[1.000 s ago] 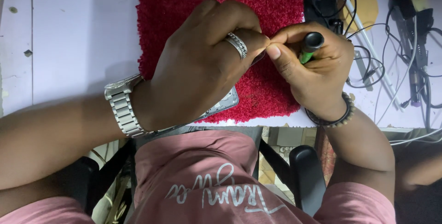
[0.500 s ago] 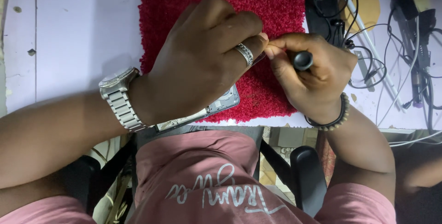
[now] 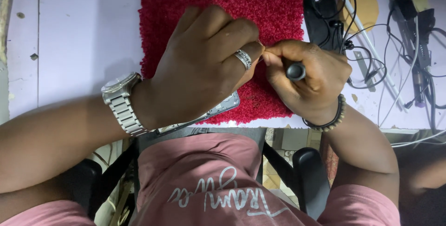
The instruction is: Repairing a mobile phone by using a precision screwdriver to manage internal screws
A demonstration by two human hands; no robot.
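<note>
- Most of a flat silver-edged device (image 3: 223, 107) is covered by the left hand (image 3: 200, 68); only a corner and one edge are seen below the palm at mid-frame, and its kind cannot be made out.
- The tip of a dark-handled tool (image 3: 296, 71) is hidden where the two hands meet; only its rounded butt end is seen.
- The tool is gripped in the closed right hand (image 3: 306, 80), just right of centre, its fingertips pressed against the left hand's ringed finger.
- The left hand is curled down over the device, which lies on a red mat (image 3: 274, 17) on the worktop (image 3: 83, 31).
- Tangled black cables (image 3: 371, 45) are seen at upper right, partly cut off.
</note>
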